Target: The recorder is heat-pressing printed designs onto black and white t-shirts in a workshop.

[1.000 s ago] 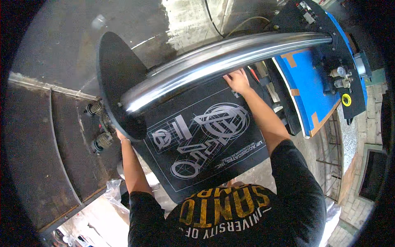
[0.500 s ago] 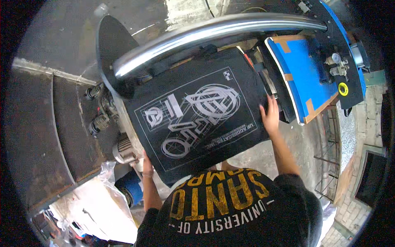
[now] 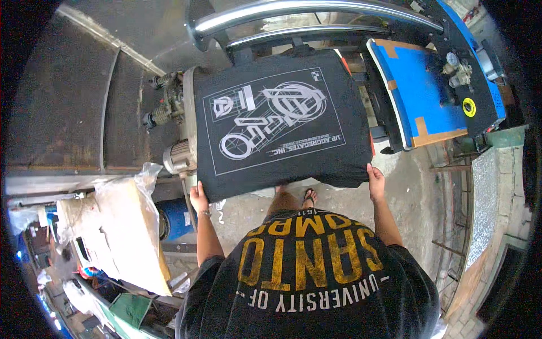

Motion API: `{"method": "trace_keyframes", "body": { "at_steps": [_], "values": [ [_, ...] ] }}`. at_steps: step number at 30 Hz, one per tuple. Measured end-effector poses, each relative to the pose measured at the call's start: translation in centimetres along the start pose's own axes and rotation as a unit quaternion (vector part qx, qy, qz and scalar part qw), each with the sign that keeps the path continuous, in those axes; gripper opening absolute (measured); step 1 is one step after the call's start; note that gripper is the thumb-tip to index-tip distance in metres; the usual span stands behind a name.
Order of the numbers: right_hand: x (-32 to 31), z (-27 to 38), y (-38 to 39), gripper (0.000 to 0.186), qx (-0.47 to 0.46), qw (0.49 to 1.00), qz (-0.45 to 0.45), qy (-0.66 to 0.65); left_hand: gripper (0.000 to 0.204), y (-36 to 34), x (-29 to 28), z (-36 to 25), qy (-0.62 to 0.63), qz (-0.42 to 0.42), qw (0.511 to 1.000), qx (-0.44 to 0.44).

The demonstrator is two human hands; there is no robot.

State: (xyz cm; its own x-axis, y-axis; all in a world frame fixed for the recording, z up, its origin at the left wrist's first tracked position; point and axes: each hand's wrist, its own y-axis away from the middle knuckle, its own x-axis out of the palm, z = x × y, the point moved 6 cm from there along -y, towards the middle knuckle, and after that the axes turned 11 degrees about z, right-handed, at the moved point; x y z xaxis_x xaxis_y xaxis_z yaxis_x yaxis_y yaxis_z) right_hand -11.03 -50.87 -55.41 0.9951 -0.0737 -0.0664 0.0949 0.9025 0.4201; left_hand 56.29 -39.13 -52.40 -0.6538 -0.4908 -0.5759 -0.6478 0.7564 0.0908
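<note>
The left hand (image 3: 199, 199) and right hand (image 3: 375, 182) each close a grip on a near corner of the black printed shirt (image 3: 276, 124), spread flat before the chrome bars (image 3: 316, 11); being soft, light and limp, it is best held at its corners.

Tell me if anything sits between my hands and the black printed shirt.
Nothing visible does. The left hand and right hand each grip a near corner of the black printed shirt, which lies spread flat in front of the chrome bar.
</note>
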Motion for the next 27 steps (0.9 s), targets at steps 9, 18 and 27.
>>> {"method": "trace_keyframes", "body": {
  "at_steps": [9,18,27],
  "values": [
    [-11.3,11.0,3.9,0.021,-0.317,0.914,-0.205,0.151,0.014,4.1,0.3,14.2,0.231,0.119,0.931,-0.255],
    [-34.0,30.6,0.0,0.047,-0.179,0.623,-0.331,0.686,0.025,14.5,6.4,21.9,-0.007,0.413,0.900,-0.141],
    [-36.0,29.7,-3.3,0.031,-0.110,0.672,-0.300,0.668,0.040,16.8,7.8,20.3,-0.110,0.454,0.882,-0.064]
  ]
}}
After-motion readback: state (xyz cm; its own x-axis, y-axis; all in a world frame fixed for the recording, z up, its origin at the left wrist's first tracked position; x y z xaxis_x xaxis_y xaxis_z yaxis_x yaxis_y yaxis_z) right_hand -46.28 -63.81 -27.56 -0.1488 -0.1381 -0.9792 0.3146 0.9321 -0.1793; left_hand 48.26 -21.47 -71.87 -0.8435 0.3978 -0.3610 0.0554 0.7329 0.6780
